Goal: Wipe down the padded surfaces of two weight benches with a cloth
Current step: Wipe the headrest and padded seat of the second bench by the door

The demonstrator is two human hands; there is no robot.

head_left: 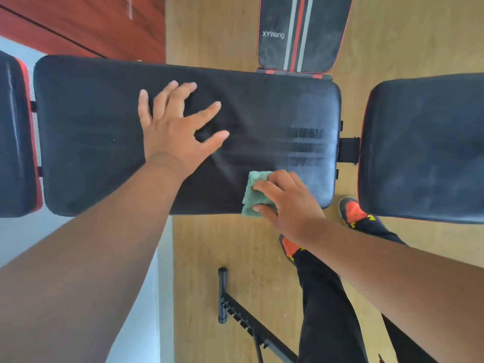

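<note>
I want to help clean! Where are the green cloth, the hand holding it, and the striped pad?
green cloth (252, 196), head view, bare middle.
right hand (290, 203), head view, back of hand.
striped pad (301, 32), head view, red stripe.

A long black back pad lies flat across the view, dusty grey streaks showing toward its right end. A crumpled green cloth rests at its near edge. A black seat pad sits just right; a second bench's striped pad lies beyond.
</note>
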